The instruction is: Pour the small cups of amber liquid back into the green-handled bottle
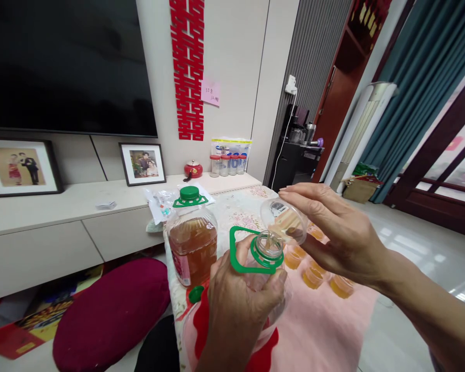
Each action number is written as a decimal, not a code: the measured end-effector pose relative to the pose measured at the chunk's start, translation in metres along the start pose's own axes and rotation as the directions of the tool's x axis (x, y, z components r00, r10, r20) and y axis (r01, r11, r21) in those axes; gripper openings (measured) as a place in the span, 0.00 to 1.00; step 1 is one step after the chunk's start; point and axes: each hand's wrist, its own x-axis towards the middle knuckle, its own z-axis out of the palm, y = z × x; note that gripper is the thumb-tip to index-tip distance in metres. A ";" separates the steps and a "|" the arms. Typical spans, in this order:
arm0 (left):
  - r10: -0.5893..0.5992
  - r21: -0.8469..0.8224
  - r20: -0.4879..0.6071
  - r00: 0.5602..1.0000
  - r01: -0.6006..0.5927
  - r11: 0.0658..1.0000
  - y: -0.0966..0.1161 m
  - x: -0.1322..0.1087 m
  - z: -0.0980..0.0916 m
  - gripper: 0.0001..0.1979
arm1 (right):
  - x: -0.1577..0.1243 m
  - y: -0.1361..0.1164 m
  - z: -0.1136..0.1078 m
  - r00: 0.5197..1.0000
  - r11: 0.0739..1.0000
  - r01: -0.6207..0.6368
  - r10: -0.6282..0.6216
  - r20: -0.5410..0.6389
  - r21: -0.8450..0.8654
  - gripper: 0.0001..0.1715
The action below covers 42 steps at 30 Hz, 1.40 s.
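My left hand (pixel 242 294) is wrapped round the neck of a clear plastic bottle (pixel 269 279) with a green ring handle (pixel 248 253) and an open mouth. My right hand (pixel 341 235) grips a small clear plastic cup (pixel 282 219), tipped on its side right at the bottle's mouth. Several small cups of amber liquid (pixel 313 276) stand on the pink cloth (pixel 325 330) under my right hand. A second bottle (pixel 191 240), holding amber liquid and closed with a green cap, stands to the left. A loose green cap (pixel 196 294) lies by its base.
A maroon cushion (pixel 112 312) lies on the floor at the left. Behind stands a low white cabinet (pixel 62 217) with two framed photos, a red pot (pixel 193 169) and small jars (pixel 228 164). A large dark screen hangs above. Open floor lies to the right.
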 end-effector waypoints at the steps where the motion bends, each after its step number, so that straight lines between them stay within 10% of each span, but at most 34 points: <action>1: -0.005 0.003 -0.001 1.000 0.005 1.000 -0.001 0.000 0.000 0.21 | 0.001 0.000 0.000 1.000 1.000 0.011 -0.011 0.000 -0.013 0.28; 42: 0.066 0.048 -0.012 0.998 -0.065 0.997 -0.007 -0.001 -0.002 0.20 | 0.019 -0.015 -0.012 0.976 0.954 0.194 -0.166 0.138 -0.226 0.20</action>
